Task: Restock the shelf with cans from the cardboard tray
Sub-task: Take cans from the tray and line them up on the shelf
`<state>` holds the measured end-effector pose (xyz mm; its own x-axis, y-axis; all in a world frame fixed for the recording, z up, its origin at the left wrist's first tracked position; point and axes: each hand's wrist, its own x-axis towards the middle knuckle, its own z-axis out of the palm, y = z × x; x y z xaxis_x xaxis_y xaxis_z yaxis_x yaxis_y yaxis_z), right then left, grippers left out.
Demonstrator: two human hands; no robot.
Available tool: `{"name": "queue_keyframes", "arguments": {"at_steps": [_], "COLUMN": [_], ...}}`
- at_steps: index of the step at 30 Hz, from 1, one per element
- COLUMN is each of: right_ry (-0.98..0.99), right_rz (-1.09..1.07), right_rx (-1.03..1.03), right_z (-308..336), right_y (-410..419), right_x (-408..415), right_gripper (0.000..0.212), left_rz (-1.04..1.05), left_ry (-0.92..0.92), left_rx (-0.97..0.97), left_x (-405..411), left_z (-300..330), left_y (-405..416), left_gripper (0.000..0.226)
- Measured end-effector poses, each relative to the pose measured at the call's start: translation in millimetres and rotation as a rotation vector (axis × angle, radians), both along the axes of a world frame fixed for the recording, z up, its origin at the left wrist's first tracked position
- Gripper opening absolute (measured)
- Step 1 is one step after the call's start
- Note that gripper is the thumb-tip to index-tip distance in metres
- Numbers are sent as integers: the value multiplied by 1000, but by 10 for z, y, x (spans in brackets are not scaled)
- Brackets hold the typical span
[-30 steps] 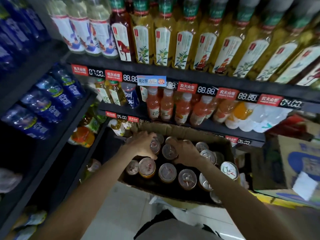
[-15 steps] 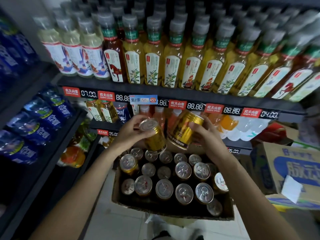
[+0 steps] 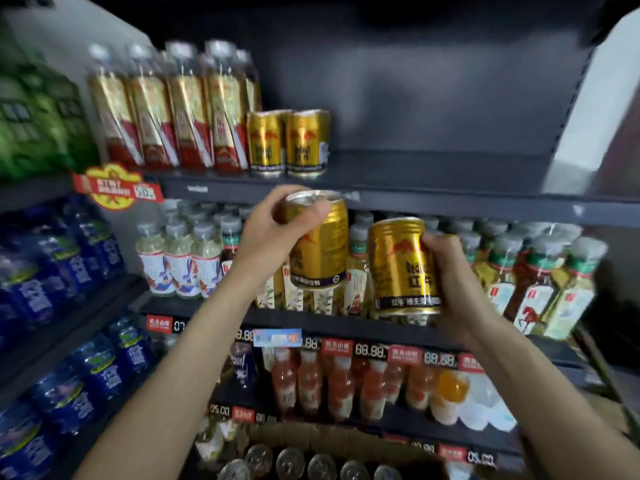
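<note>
My left hand (image 3: 273, 226) grips a gold can (image 3: 320, 249) near its top, just below the front edge of the dark top shelf (image 3: 433, 174). My right hand (image 3: 453, 282) holds a second gold can (image 3: 403, 268) by its right side, a little lower and to the right. Two matching gold cans (image 3: 289, 143) stand side by side on that shelf, right of a row of gold-and-red bottles (image 3: 166, 105). The shelf to their right is bare. The cardboard tray (image 3: 311, 441) sits at the bottom of the view with several can tops (image 3: 322, 465) showing.
Tea bottles (image 3: 540, 282) fill the shelf behind my hands, and orange drink bottles (image 3: 346, 386) the one below. Blue water packs (image 3: 62, 282) line the left rack. Green packs (image 3: 38, 123) sit at upper left. Price tags (image 3: 370, 349) run along the shelf edges.
Both hands have lifted a can each from the tray up to just below the top shelf. The view has tilted upward, so the top shelf shows and the tray has dropped to the bottom edge.
</note>
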<state>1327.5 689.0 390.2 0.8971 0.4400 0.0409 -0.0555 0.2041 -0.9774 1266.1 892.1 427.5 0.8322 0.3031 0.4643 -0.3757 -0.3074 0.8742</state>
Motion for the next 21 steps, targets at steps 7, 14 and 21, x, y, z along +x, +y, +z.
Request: {"name": "queue_keyframes", "arguments": {"at_steps": [7,14,21], "right_ry": [-424,-594,-610], "right_rz": [31,-115,-237], "right_rx": [-104,-140,-331], "right_z": [968,1418,1576], "right_y": [-196,-356,-332], "right_x": [320,1040,1968], "right_gripper": [56,50,67], "left_rz": [222,522,616], "left_ry": [-183,-133,-62], "left_rx": [309,507,541], "left_x": [433,1162,2094], "left_z": [810,1114,1092], "left_y": [-251,-421,-412], "left_gripper": [60,57,66]}}
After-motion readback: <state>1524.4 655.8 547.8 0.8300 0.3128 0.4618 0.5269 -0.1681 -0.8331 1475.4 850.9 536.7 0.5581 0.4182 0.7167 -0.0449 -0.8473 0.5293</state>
